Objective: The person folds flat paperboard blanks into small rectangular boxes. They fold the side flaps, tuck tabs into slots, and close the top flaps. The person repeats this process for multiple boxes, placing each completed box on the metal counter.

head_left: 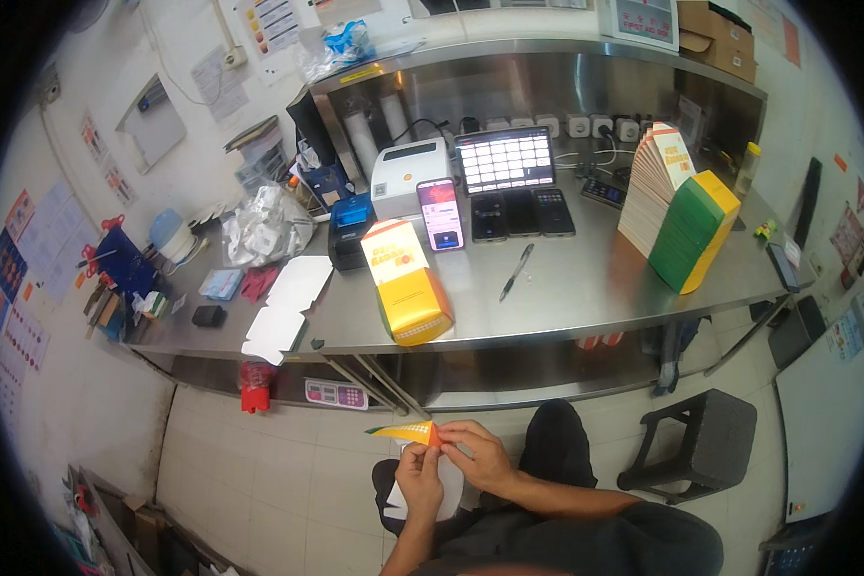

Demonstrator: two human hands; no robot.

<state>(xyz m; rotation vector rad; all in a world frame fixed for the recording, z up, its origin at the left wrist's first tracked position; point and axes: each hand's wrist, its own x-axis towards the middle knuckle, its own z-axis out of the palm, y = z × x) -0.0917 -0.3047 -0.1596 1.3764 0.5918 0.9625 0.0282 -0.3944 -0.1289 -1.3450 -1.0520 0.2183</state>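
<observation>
Over my lap, my left hand (420, 482) and my right hand (480, 459) are both closed on a small printed paperboard carton (405, 431), yellow with a green tip and an orange end. The left fingers pinch it from below and the right fingers grip its orange end. White paperboard (449, 488) shows beneath and between the hands; I cannot tell whether it is part of the same carton. Ahead on the steel table (547, 322), a yellow stack of flat cartons (415, 300) lies near the front edge, with white carton blanks (290, 300) left of it.
Upright stacks of cartons, one green and yellow (686, 235) and one white-edged (643, 197), stand at the right. A pen (516, 273), phones (523, 213), a tablet (505, 161) and a white label printer (410, 178) are on the table. A black stool (706, 437) stands to my right.
</observation>
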